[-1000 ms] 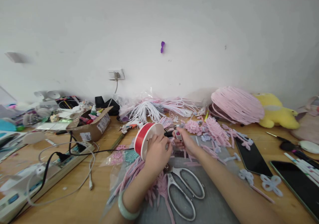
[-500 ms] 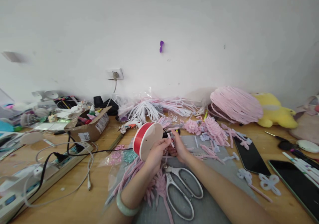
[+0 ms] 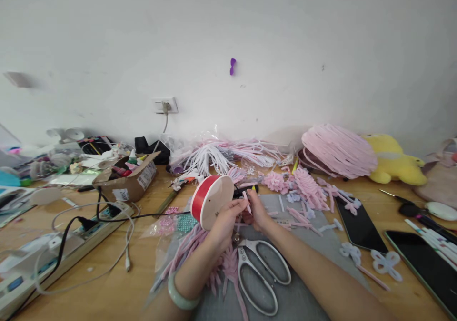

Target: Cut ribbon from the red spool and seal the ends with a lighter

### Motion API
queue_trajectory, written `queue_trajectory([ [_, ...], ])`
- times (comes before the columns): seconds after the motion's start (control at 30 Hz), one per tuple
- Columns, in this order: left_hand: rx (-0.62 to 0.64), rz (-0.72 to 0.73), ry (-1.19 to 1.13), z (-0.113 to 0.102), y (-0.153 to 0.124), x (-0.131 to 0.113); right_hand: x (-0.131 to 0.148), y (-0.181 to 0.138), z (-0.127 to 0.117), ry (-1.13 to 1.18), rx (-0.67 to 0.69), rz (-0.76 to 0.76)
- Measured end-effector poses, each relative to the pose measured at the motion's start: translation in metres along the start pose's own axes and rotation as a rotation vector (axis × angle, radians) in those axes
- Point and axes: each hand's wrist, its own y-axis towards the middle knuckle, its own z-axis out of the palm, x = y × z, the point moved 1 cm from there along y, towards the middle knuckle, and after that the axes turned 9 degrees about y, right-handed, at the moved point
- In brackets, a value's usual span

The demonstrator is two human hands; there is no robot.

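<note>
Both hands meet over the grey mat (image 3: pixel 303 264), fingers pinched together. My left hand (image 3: pixel 226 218) is closed at the end of a short pale pink pipe cleaner piece (image 3: pixel 247 201). The fingertips of my right hand (image 3: pixel 258 211) are closed on the same small piece from the other side; part of it is hidden by the fingers. Right behind my left hand stands a white spool of red ribbon (image 3: pixel 203 198), tilted on edge. Large silver-handled scissors (image 3: pixel 257 278) lie below my hands, their blades hidden. A pink braided pipe cleaner shape (image 3: pixel 231 266) lies beside the scissors.
Pink pipe cleaner flowers (image 3: pixel 310 188) lie at right, near two phones (image 3: pixel 360 226). A cardboard box (image 3: pixel 124 183) and a power strip (image 3: pixel 71 249) with cables stand at left. White pipe cleaners (image 3: pixel 209 157), a pink bundle (image 3: pixel 339 150) and a yellow plush (image 3: pixel 394 161) line the wall.
My fingers have shifted slightly around the small pink piece, which has tilted a little. The spool and the scissors stay where they were.
</note>
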Motion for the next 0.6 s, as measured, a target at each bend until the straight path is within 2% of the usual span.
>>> queue_trajectory([
  [0.6, -0.037, -0.011, 0.001, -0.0013, 0.0024, 0.0004, -0.0025, -0.0011, -0.0008, 0.012, 0.064, -0.025],
])
